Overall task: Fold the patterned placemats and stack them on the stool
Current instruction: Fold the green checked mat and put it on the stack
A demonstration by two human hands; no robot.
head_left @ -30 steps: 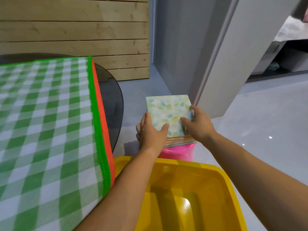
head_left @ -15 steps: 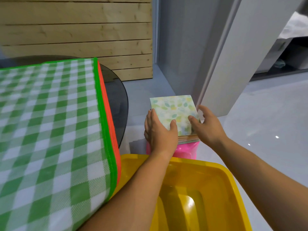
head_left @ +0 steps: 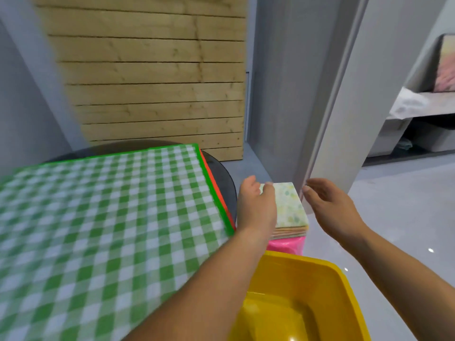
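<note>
A stack of folded placemats (head_left: 291, 212), the top one pale with green and yellow leaves, sits on a pink stool (head_left: 286, 244) on the floor. My left hand (head_left: 257, 207) hovers over the stack's left side with relaxed fingers; whether it touches the top mat I cannot tell. My right hand (head_left: 330, 207) is lifted off to the right of the stack, fingers loosely spread and holding nothing. A green-and-white checked placemat (head_left: 105, 217) lies flat on the dark round table (head_left: 221, 173) at left, with an orange-edged one under it.
A yellow plastic tub (head_left: 307, 296) stands directly below my arms. A white door frame (head_left: 327, 107) rises just behind the stool. A wooden slatted wall (head_left: 152, 82) is at the back, and grey floor (head_left: 394, 217) stretches to the right.
Both hands have come off the folded stack: the right one moved out to the right, the left one lifted. The view has tilted upward and blurred.
</note>
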